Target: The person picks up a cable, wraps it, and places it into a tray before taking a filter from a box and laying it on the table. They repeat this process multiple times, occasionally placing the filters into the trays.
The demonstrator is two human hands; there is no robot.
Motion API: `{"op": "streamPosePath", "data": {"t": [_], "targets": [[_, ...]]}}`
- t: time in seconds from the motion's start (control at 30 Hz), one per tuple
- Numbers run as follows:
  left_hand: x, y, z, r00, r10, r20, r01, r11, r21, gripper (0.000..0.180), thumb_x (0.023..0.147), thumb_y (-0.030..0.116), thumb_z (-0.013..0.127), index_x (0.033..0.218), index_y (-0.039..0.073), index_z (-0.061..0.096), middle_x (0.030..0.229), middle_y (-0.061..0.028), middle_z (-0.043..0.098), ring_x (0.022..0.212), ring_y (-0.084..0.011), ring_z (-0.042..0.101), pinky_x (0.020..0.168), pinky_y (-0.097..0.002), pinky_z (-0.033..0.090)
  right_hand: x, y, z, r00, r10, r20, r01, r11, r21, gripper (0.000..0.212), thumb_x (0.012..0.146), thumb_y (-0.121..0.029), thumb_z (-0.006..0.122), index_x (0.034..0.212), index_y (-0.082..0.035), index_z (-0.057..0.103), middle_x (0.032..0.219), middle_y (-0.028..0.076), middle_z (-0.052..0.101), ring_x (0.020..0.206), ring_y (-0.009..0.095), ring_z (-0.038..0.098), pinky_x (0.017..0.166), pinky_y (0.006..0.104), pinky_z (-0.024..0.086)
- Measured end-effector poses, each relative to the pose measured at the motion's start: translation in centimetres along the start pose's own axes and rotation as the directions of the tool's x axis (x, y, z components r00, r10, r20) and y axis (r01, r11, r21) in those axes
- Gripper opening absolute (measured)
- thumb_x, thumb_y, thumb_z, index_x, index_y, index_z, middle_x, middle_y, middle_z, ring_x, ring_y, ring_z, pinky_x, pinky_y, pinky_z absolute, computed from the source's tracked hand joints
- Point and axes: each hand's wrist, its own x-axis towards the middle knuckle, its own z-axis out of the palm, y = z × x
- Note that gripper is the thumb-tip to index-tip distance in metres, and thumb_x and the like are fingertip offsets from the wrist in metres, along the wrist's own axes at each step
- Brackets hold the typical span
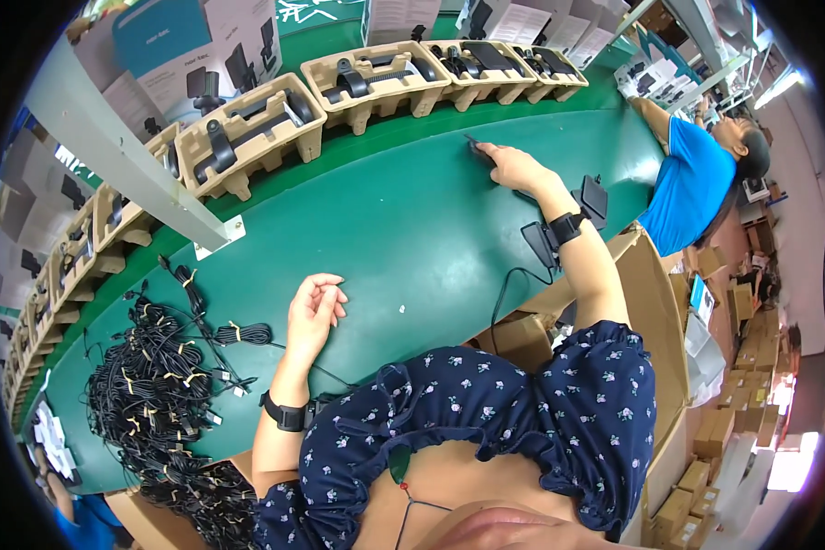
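My right hand [515, 169] reaches forward over the green table and grips a small flat black piece [477, 149] between thumb and fingers; the hand covers part of it, so its exact kind is unclear. Closer to my body, my left hand [313, 316] rests over the tabletop with loosely bent fingers and nothing in it. To its left lie a tied black cable [244, 334] and a big heap of bundled black cables [151, 376]. Beside my right forearm is a black device [591, 200] with a flat face.
Along the table's far side runs a row of brown moulded-pulp trays [376, 81] holding black parts. A white post [128, 137] rises at the left. An opened carton [655, 312] stands by my right side. At the far right, a person in a blue shirt [697, 183] works.
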Motion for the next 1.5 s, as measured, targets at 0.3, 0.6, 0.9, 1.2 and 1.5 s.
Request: {"op": "streamPosePath", "data": {"t": [0.3, 0.6, 0.9, 1.2, 1.5], "targets": [[-0.6, 0.0, 0.0, 0.999, -0.036, -0.011, 0.036, 0.999, 0.024, 0.014, 0.089, 0.006, 0.046, 0.102, 0.002, 0.051, 0.078, -0.0034, 0.057, 0.061, -0.0066, 0.051, 0.050, -0.0174, 0.039, 3.4, -3.5, -5.2, 0.590, 0.253, -0.767, 0.135, 0.905, 0.403, 0.017, 0.079, -0.022, 0.062, 0.091, -0.011, 0.059, 0.080, 0.007, 0.064, 0.074, 0.021, 0.062, 0.067, 0.0294, 0.046], [-1.0, 0.3, 0.2, 0.999, -0.041, 0.019, 0.041, 0.999, 0.034, 0.015, 0.088, 0.006, 0.049, 0.102, 0.004, 0.053, 0.077, -0.0019, 0.058, 0.062, -0.0066, 0.052, 0.053, -0.0196, 0.041, 10.2, -6.3, -12.8, 0.444, -0.461, -0.769, 0.374, 0.875, -0.308, 0.009, 0.076, -0.020, 0.059, 0.080, -0.013, 0.064, 0.074, 0.002, 0.061, 0.076, 0.022, 0.056, 0.067, 0.0332, 0.046], [-1.3, 0.5, -0.6, 0.992, -0.086, 0.089, 0.079, 0.994, 0.078, 0.017, 0.088, 0.005, 0.048, 0.105, 0.003, 0.051, 0.081, -0.0029, 0.058, 0.066, -0.0075, 0.052, 0.059, -0.0201, 0.043, 16.8, -8.4, -13.0, 0.590, -0.483, -0.647, 0.381, 0.873, -0.304, 0.026, 0.083, -0.034, 0.052, 0.082, -0.011, 0.064, 0.080, 0.006, 0.062, 0.084, 0.027, 0.055, 0.076, 0.0397, 0.041], [-1.0, 0.4, -0.4, 0.991, -0.082, 0.101, 0.082, 0.997, 0.008, 0.020, 0.088, 0.005, 0.047, 0.108, 0.004, 0.050, 0.084, -0.0035, 0.057, 0.067, -0.0081, 0.051, 0.059, -0.0204, 0.043, 22.0, -6.4, -5.0, 0.590, -0.365, -0.720, 0.354, 0.919, -0.175, 0.032, 0.086, -0.027, 0.048, 0.109, -0.006, 0.055, 0.110, 0.017, 0.055, 0.106, 0.033, 0.049, 0.092, 0.0434, 0.037], [-1.2, 0.9, -0.3, 0.989, 0.077, 0.127, -0.110, 0.953, 0.283, 0.020, 0.083, 0.009, 0.053, 0.104, 0.008, 0.053, 0.083, -0.0028, 0.058, 0.066, -0.0114, 0.056, 0.060, -0.0256, 0.046, 11.2, -18.8, -3.0, 0.407, -0.472, -0.782, 0.698, 0.713, -0.067, 0.009, 0.082, -0.011, 0.057, 0.089, -0.006, 0.058, 0.079, 0.011, 0.057, 0.068, 0.026, 0.052, 0.059, 0.0354, 0.041]]}}
